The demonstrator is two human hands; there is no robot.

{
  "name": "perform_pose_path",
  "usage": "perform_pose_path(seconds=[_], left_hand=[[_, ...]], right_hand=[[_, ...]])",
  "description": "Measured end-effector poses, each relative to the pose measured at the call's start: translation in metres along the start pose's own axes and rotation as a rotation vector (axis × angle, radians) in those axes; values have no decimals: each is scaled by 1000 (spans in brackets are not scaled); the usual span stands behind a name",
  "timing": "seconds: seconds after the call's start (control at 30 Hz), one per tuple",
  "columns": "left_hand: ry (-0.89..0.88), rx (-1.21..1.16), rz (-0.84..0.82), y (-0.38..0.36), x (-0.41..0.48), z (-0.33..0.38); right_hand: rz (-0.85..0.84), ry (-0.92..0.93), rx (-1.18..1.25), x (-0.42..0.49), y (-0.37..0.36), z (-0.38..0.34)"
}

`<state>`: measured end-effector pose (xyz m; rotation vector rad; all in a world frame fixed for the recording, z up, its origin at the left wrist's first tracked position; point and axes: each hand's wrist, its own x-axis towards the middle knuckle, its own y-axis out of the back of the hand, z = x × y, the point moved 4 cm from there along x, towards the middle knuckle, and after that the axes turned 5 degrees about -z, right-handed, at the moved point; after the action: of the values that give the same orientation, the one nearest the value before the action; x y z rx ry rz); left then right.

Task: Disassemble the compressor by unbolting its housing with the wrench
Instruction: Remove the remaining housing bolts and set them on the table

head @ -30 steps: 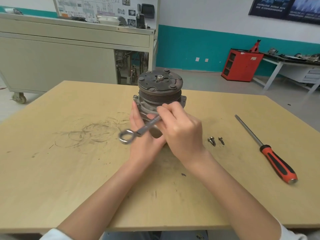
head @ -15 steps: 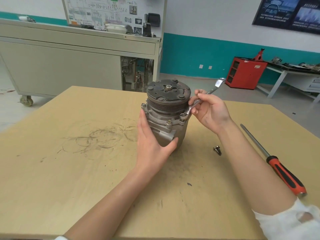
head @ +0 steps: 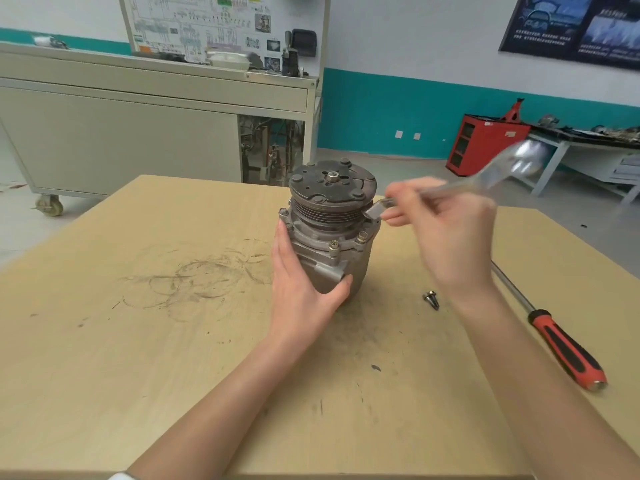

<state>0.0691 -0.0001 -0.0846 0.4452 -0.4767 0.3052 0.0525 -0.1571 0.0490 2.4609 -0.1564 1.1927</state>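
A grey metal compressor [head: 330, 216] stands upright on the wooden table [head: 138, 341], its dark pulley plate on top and several bolts around its flange. My left hand [head: 304, 289] wraps the lower housing from the left. My right hand [head: 446, 233] holds a silver wrench [head: 478, 181], blurred by motion. The wrench's near end sits at the flange's right rear edge, and its far end points up and to the right. One loose bolt [head: 432, 299] lies on the table right of the compressor.
A screwdriver with a red and black handle [head: 564, 348] lies along the table's right side. Dark scuff rings [head: 194, 278] mark the table left of the compressor. A grey wheeled cabinet [head: 138, 133] and a red cabinet [head: 485, 143] stand beyond the table.
A second ago both hands and the wrench were in front of the compressor. My right hand carried the wrench round to the flange's right rear, and it now swings there. My left hand keeps its grip.
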Motion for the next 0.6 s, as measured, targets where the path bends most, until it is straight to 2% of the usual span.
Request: perform_pose_path(seconds=[0.07,0.1,0.13,0.2,0.33,0.37,0.43,0.47,0.53,0.6], left_hand=[[9,-28,21,-1,-1,-3],[5,-46,38,-1,-2,-5],[-3,-52,57,-2,-2,-6],[7,-91,87,-3,-2,-5],[160,-160,117,-2,2,8],[168,-166,60,-3,4,8],[165,-77,-166,-11,7,-1],[172,-30,-189,-11,7,-4],[147,43,-107,-2,5,-3],[66,2,-43,2,0,6]], right_hand=[[21,343,-531,-24,-19,-21],[25,475,-709,-35,-30,-27],[15,526,-795,-42,-38,-29],[-9,532,-837,-49,-46,-29],[-14,534,-888,-54,-53,-30],[-18,539,-916,-56,-56,-30],[-1,566,-947,-57,-64,-28],[11,565,-944,-56,-66,-27],[43,559,-882,-54,-64,-22],[52,542,-664,-54,-55,-12]])
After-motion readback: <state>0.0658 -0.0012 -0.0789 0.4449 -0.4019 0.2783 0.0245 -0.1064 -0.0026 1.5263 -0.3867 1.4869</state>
